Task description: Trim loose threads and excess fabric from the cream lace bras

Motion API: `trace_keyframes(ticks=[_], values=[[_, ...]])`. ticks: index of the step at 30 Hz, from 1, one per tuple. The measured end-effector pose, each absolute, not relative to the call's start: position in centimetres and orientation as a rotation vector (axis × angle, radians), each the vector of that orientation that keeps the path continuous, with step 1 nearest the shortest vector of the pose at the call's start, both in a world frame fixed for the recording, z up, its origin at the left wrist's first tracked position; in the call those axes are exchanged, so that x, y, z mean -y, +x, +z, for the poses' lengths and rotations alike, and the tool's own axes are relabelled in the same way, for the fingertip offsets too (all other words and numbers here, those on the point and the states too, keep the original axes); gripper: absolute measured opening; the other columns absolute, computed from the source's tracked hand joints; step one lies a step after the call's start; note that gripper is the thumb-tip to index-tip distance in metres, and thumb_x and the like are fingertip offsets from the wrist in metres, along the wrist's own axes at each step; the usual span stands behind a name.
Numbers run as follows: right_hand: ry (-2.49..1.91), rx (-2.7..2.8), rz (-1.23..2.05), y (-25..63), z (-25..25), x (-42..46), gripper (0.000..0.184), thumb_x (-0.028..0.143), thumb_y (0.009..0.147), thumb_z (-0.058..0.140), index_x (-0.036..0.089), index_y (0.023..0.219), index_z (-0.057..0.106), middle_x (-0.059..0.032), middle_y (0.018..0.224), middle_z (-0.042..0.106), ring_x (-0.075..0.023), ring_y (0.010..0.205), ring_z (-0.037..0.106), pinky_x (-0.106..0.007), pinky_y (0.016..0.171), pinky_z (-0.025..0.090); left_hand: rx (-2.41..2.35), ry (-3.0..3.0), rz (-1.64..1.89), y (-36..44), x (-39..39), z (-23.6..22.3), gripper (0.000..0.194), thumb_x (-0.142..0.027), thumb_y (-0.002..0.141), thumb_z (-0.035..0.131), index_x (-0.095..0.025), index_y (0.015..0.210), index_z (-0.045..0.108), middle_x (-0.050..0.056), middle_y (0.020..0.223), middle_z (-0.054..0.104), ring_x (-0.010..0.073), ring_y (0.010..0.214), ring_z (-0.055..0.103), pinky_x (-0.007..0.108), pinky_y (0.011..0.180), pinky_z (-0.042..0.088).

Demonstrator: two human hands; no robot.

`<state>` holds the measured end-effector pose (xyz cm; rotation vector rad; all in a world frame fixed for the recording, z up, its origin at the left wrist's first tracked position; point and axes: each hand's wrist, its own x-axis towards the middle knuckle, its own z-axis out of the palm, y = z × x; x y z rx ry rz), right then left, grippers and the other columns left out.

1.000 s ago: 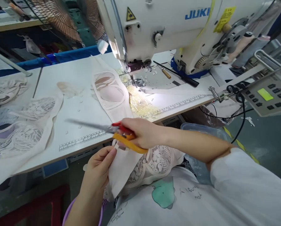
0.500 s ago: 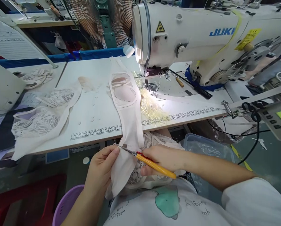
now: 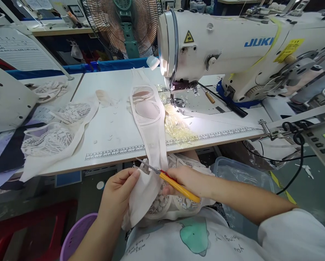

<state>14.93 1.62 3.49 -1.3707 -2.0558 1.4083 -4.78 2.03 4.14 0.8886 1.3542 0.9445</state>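
A white bra (image 3: 148, 125) stretches from the sewing table down over its front edge toward my lap. My left hand (image 3: 121, 192) pinches the edge of its hanging band between thumb and fingers. In my right hand (image 3: 185, 181) is a pair of scissors (image 3: 180, 188) with orange handles, the blades pointing left across the white fabric, close to my left fingertips. More white lace fabric (image 3: 165, 203) is bunched in my lap under the right hand.
The JUKI sewing machine (image 3: 217, 50) stands at the right rear, lamp lit. Another white lace bra (image 3: 56, 139) lies on the table's left. A fan (image 3: 128, 29) is behind. Below are a purple basket (image 3: 77, 232), a red stool (image 3: 56, 217) and a clear plastic bin (image 3: 238, 174).
The scissors have lifted slightly, their tips now above the fabric edge instead of at my left fingertips. The camera view has shifted a little, so the table appears lower and further right.
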Motion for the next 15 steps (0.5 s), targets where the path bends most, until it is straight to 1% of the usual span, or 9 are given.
trace_keyframes(ticks=[3,5,6,7,9,11,13,15], values=[[-1.438,2.058,1.273,15.5,4.4,-1.9,0.047,0.057,0.061,0.069,0.019,0.066,0.043,0.0019,0.063,0.046,-0.0128,0.057,0.043,-0.026,0.052,0.036,-1.367,1.13,0.921,-4.8,-1.7,4.4,0.021,-0.04,0.061,0.074,-0.019,0.059,0.069,0.002,0.06,0.064,0.0153,0.056,0.053,0.023,0.048,0.039],[-1.346,1.941,1.221,15.6,5.2,-1.9,0.044,0.053,0.06,0.071,0.018,0.071,0.045,0.0006,0.07,0.05,-0.0127,0.062,0.045,-0.026,0.056,0.039,-1.351,1.291,0.894,-4.5,-1.3,4.6,0.016,-0.037,0.066,0.071,-0.021,0.071,0.071,0.003,0.068,0.068,0.0169,0.062,0.057,0.023,0.053,0.042],[-1.259,1.864,1.237,15.4,5.4,-1.9,0.041,0.049,0.062,0.07,0.018,0.075,0.047,-0.0001,0.074,0.052,-0.0125,0.064,0.046,-0.026,0.058,0.041,-1.327,1.327,0.878,-4.2,-1.0,4.7,0.017,-0.035,0.067,0.069,-0.023,0.08,0.071,0.002,0.069,0.068,0.0166,0.062,0.058,0.023,0.054,0.043],[-1.173,1.793,1.266,15.3,5.5,-1.8,0.037,0.045,0.065,0.069,0.018,0.078,0.047,-0.0006,0.076,0.053,-0.012,0.065,0.047,-0.026,0.06,0.042,-1.298,1.338,0.867,-3.8,-0.7,4.9,0.022,-0.033,0.069,0.068,-0.025,0.089,0.069,0.001,0.068,0.068,0.016,0.061,0.058,0.023,0.055,0.043],[-1.079,1.699,1.323,14.8,5.5,-1.6,0.029,0.037,0.069,0.066,0.019,0.076,0.045,-0.0004,0.076,0.055,-0.0108,0.063,0.047,-0.025,0.06,0.043,-1.251,1.33,0.874,-3.0,-0.2,5.1,0.033,-0.03,0.07,0.067,-0.028,0.103,0.062,-0.002,0.063,0.067,0.0161,0.06,0.06,0.024,0.058,0.044],[-1.108,1.673,1.367,14.4,5.3,-1.4,0.026,0.029,0.069,0.064,0.019,0.071,0.04,0.0008,0.073,0.054,-0.0095,0.059,0.045,-0.024,0.057,0.041,-1.235,1.337,0.897,-2.3,0.2,5.2,0.035,-0.029,0.071,0.066,-0.028,0.105,0.057,-0.002,0.063,0.068,0.0168,0.063,0.062,0.024,0.062,0.045],[-1.17,1.689,1.365,14.6,5.3,-1.3,0.025,0.022,0.067,0.061,0.019,0.067,0.037,0.001,0.071,0.053,-0.0091,0.058,0.043,-0.024,0.055,0.04,-1.221,1.384,0.891,-2.0,0.2,5.0,0.032,-0.029,0.072,0.065,-0.028,0.103,0.056,-0.002,0.063,0.069,0.0163,0.06,0.062,0.023,0.058,0.044],[-1.173,1.726,1.305,15.6,5.6,-1.0,0.022,0.018,0.066,0.059,0.019,0.067,0.037,-0.0002,0.072,0.053,-0.0102,0.059,0.045,-0.025,0.056,0.041,-1.169,1.537,0.83,-2.4,-0.4,4.7,0.027,-0.028,0.071,0.066,-0.029,0.097,0.06,-0.001,0.068,0.071,0.0165,0.058,0.062,0.022,0.054,0.043]])
